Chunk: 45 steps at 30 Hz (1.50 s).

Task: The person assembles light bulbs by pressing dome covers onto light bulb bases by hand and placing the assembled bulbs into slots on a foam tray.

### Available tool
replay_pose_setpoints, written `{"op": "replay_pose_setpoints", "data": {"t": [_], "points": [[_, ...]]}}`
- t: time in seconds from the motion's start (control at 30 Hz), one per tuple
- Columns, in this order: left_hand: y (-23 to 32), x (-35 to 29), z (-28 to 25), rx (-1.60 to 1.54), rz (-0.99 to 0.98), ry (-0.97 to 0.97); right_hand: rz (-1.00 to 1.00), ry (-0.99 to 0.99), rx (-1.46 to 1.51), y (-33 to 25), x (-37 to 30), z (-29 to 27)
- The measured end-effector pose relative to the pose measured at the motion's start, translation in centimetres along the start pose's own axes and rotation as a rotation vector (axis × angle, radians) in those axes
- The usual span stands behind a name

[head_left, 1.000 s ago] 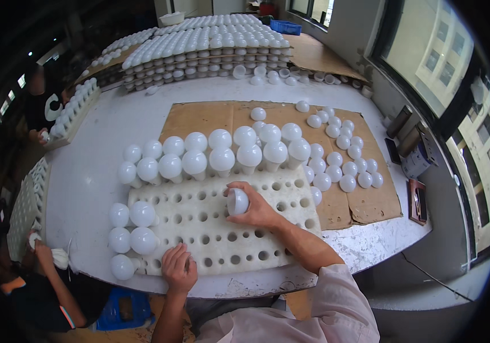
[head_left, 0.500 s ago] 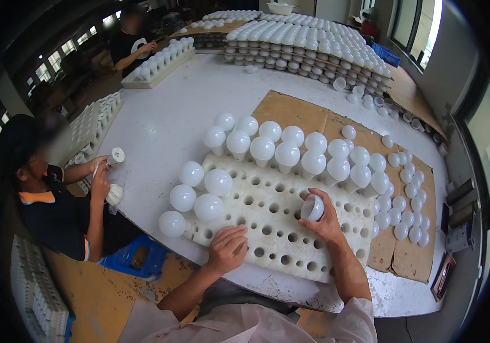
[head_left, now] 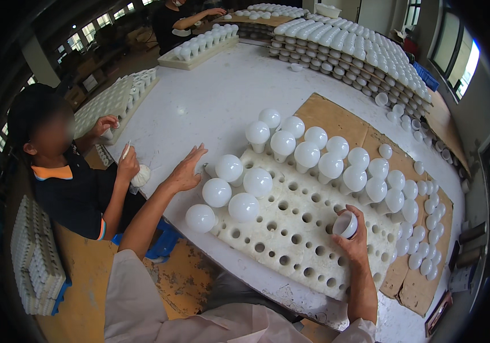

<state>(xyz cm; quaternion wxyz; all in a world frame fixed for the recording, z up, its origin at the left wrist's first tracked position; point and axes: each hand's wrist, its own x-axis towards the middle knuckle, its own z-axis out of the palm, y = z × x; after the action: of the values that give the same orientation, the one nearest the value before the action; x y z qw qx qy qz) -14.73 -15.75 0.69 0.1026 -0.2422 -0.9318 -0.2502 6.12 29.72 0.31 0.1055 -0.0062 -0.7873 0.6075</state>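
My right hand (head_left: pixel 357 237) grips a white bulb cover (head_left: pixel 345 224), a hollow dome whose open side faces up and left. It is held over the right part of a white foam tray (head_left: pixel 272 238) full of round holes. My left hand (head_left: pixel 183 171) is stretched over the table to the left of the tray, fingers spread, with nothing visible in it. Near its fingertips stands a group of white bulbs (head_left: pixel 244 207) at the tray's left end. More round-topped bulbs (head_left: pixel 306 154) stand in rows along the far side of the tray.
White domes (head_left: pixel 415 261) lie on a cardboard sheet (head_left: pixel 336 119) at the right. Stacked layers of domes (head_left: pixel 348 43) rise at the back. A co-worker (head_left: pixel 79 183) sits at the left, holding a white-tipped tool. Another person (head_left: pixel 171 26) stands behind a bulb-filled tray (head_left: pixel 199 51).
My left hand has gone from the tray's near edge out to the far left and opened. My right hand still holds the cover. The view has shifted, and the co-worker's hands have moved apart.
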Motion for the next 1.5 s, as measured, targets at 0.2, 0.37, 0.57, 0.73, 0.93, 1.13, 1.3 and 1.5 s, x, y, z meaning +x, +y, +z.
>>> {"op": "replay_pose_setpoints", "data": {"t": [0.2, 0.37, 0.57, 0.73, 0.93, 1.13, 1.3, 1.5], "points": [[2.6, 5.1, 2.6, -0.006, -0.006, -0.581, 0.060, 0.065, 0.024, -0.2, -0.4, -0.3], [1.2, 4.8, 2.7, -0.087, -0.107, -0.558, 0.038, 0.078, 0.131, -0.4, -0.3, -0.2], [-4.5, -2.3, -2.8, -0.582, -0.360, 0.179, 0.049, 0.006, 0.296, -0.4, -0.9, -0.4], [8.7, -9.8, -6.5, -0.963, -0.157, 0.170, -0.038, -0.060, -0.025, -0.7, -1.0, -0.2], [21.6, -9.1, 3.8, -1.025, -0.112, -0.478, 0.002, -0.180, 0.120, -1.6, -1.6, 0.2], [23.8, -6.3, 9.5, -1.138, -0.076, -0.660, -0.030, -0.271, 0.214, -1.2, -2.2, 0.5], [23.8, -6.0, 9.3, -1.157, -0.101, -0.749, -0.107, -0.326, 0.160, -1.0, -2.4, 0.6], [23.6, -6.3, 9.9, -1.166, -0.063, -0.728, -0.106, -0.354, 0.117, -1.1, -2.6, 0.5]]}}
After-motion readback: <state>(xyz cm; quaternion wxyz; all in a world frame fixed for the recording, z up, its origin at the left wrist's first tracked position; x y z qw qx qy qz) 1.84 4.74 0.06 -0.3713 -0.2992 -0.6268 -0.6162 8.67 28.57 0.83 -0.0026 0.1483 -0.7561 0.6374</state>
